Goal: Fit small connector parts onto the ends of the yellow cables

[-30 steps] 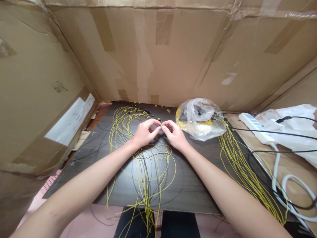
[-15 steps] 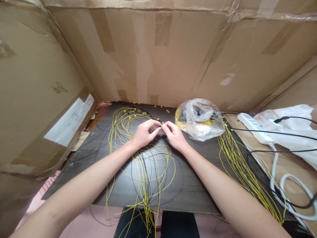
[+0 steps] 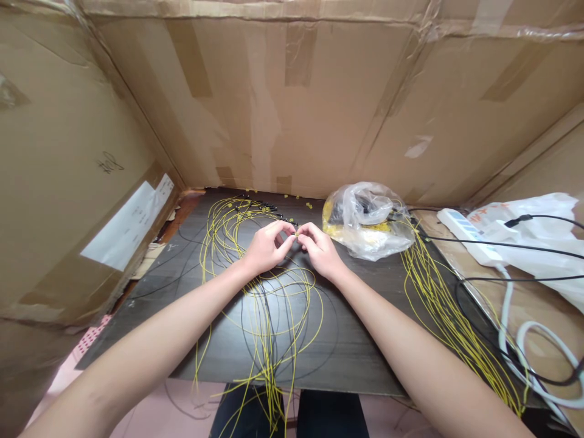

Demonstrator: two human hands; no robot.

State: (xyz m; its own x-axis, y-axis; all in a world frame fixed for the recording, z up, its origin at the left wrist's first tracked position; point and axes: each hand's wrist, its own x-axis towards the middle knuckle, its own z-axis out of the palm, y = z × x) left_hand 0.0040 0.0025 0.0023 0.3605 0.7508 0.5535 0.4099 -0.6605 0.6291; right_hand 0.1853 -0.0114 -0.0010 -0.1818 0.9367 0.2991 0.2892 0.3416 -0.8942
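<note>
My left hand [image 3: 269, 248] and my right hand [image 3: 320, 249] meet fingertip to fingertip above the middle of the dark table. Both are closed in a pinch on a tiny yellow piece [image 3: 296, 234], mostly covered by the fingers. Beneath and left of the hands, loops of thin yellow wire [image 3: 262, 322] spread over the table and hang past its front edge. Black wire ends [image 3: 264, 205] lie behind my left hand, with several small yellow pieces [image 3: 309, 205] scattered close by.
A clear plastic bag [image 3: 387, 243] with yellow pieces inside stands at the back right. A bundle of yellow wires [image 3: 438, 304] runs from it to the front. Farther right lie a white power strip [image 3: 465, 234] and black cables [image 3: 493, 243]. Cardboard walls [image 3: 255, 109] enclose the table [image 3: 360, 340].
The fingers have shifted very slightly around the tiny yellow piece, which shows a little more between the fingertips. Everything else stays in place.
</note>
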